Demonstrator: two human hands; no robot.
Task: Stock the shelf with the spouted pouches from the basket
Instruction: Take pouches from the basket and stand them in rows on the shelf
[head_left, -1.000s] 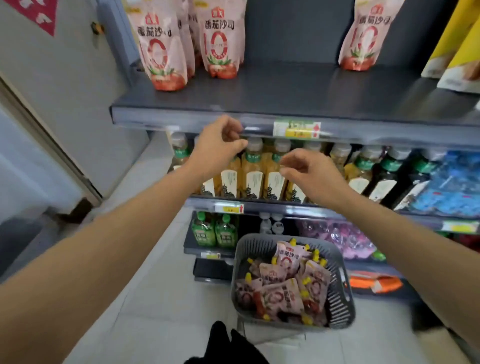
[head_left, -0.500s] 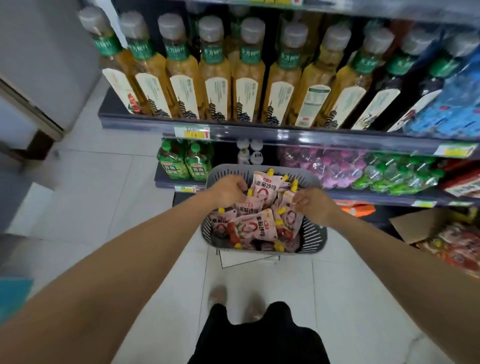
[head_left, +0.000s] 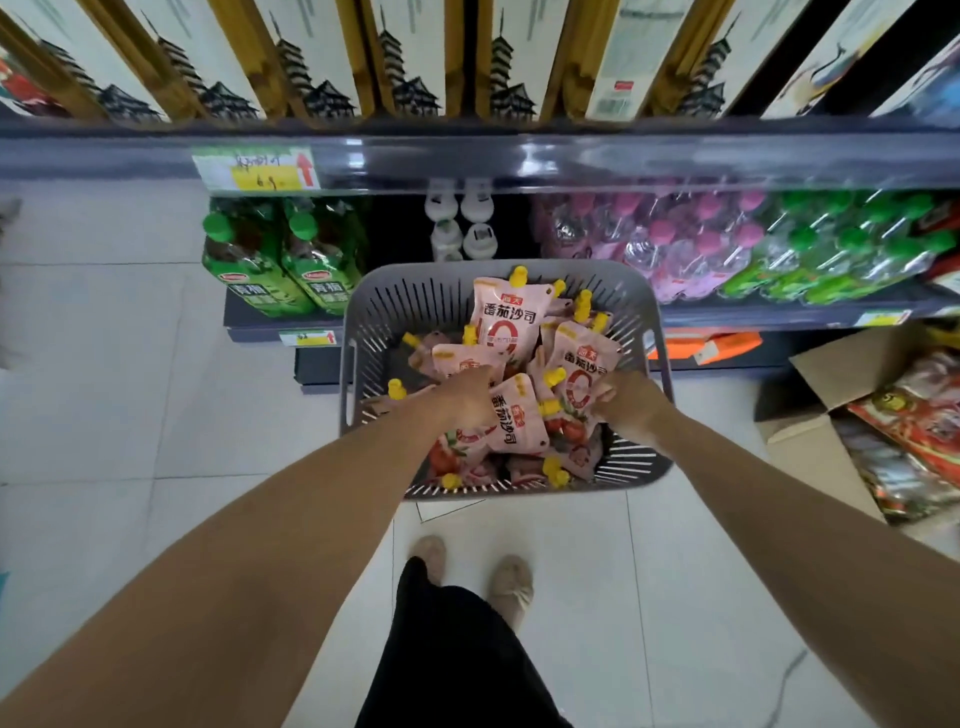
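In front of the shelf (head_left: 519, 156), a grey basket (head_left: 395, 296) held a heap of pink spouted pouches (head_left: 501, 317). The right hand (head_left: 626, 402) gripped the right-side pouch (head_left: 579, 364) by its edge. The left hand (head_left: 470, 395) lay curled on the heap, its hold impossible to tell.

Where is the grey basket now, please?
Head view, centre: the grey basket sits before the lower shelves, between the green bottles at left and the cardboard box at right.

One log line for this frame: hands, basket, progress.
phase: picking from basket | left hand: on pouches, grip unclear | right hand: grips pouch | lifted: nothing yet
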